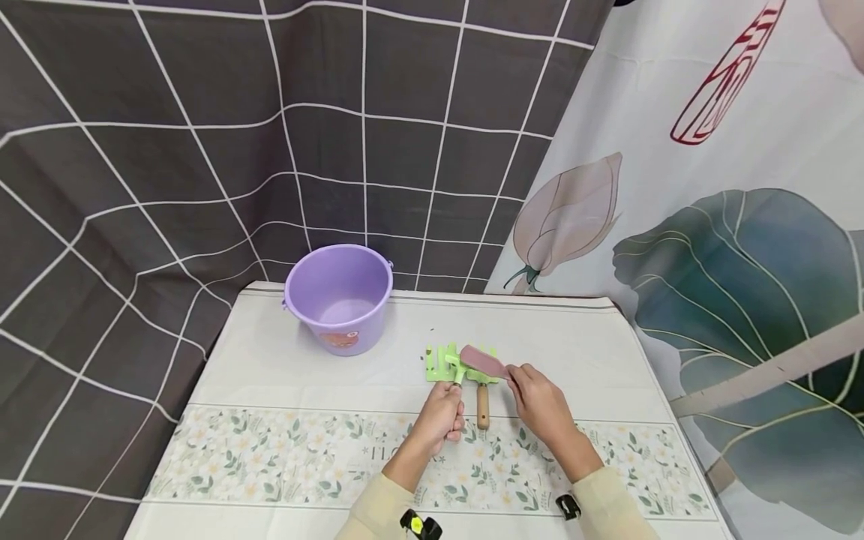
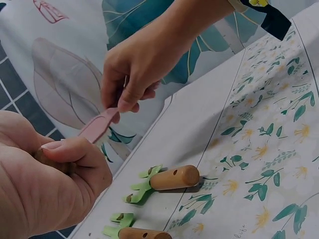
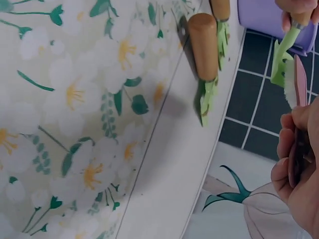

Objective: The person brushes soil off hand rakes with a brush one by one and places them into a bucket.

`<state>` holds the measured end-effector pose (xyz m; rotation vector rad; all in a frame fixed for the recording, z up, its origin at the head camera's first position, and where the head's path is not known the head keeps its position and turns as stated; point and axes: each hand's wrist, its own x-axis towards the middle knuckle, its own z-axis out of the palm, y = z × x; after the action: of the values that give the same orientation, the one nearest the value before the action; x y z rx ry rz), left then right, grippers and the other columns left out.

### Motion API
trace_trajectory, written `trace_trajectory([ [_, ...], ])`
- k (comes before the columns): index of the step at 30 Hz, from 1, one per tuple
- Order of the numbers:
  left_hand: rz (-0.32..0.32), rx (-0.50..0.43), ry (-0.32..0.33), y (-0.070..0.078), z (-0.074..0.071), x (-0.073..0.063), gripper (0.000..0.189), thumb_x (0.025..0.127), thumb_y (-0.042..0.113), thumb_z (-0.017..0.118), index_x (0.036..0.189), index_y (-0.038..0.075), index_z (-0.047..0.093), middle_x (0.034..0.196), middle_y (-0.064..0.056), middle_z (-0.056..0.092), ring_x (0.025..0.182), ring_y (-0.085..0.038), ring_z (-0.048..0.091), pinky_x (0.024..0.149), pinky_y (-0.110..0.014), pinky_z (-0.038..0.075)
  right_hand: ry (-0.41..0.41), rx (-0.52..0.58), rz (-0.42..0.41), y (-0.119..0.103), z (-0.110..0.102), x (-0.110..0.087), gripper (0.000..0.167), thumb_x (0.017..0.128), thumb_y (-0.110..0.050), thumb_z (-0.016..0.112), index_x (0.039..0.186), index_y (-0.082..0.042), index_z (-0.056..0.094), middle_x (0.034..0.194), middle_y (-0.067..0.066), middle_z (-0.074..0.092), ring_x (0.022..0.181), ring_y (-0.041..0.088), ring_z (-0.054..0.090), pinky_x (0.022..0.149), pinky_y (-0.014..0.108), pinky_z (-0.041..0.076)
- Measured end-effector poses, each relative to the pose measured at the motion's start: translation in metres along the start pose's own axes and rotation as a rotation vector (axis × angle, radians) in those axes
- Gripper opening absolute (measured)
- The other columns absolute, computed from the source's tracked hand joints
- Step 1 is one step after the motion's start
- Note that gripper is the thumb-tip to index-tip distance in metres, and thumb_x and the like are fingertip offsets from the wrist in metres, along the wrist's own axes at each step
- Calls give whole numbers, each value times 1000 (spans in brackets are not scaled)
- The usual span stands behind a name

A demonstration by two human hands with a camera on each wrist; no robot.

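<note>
My left hand grips the wooden handle of a small garden tool with a green head. In my right hand is a pink brush, held by its handle; its white bristles face the green head. Whether bristles and head touch, I cannot tell. Beneath them on the table lie two more green garden tools: a garden fork with a wooden handle, and another tool, its handle hidden by my left hand in the head view. Small dark specks dot the green heads.
A purple bucket stands at the back left of the table. The cloth has a flowered band across its front. Dark checked fabric hangs behind, and a white printed curtain hangs at the right. A few dark crumbs lie near the tools.
</note>
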<state>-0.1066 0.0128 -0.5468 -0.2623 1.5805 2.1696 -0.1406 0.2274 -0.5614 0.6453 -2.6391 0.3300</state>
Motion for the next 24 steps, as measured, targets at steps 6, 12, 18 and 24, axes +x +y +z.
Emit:
trace_trajectory([
  [6, 8, 10, -3, 2, 0, 0, 15, 113, 20, 33, 120, 8, 38, 82, 0, 42, 56, -5, 35, 39, -12, 26, 27, 21, 14, 3, -3, 5, 27, 92, -5, 76, 118, 3, 71, 86, 8, 63, 64, 17, 57, 52, 33, 52],
  [12, 20, 33, 4, 2, -1, -1, 16, 113, 20, 32, 122, 7, 38, 82, 0, 42, 56, -5, 35, 41, -13, 27, 8, 16, 62, 3, -5, 11, 25, 94, -6, 73, 118, 1, 71, 87, 10, 64, 65, 21, 61, 53, 37, 55],
  [18, 24, 30, 9, 2, -3, -2, 18, 113, 20, 32, 123, 6, 38, 83, 0, 42, 57, -5, 35, 41, -13, 27, -26, 45, 137, 3, -8, 16, 23, 98, -7, 68, 119, 2, 70, 91, 13, 66, 70, 26, 65, 57, 42, 57],
  [24, 5, 9, 14, 1, -5, -1, 21, 113, 19, 32, 127, 4, 38, 82, 1, 42, 56, -5, 35, 40, -13, 27, -13, 90, 159, 6, -12, 13, 23, 99, -7, 68, 120, 2, 69, 95, 12, 67, 78, 25, 66, 65, 44, 58],
])
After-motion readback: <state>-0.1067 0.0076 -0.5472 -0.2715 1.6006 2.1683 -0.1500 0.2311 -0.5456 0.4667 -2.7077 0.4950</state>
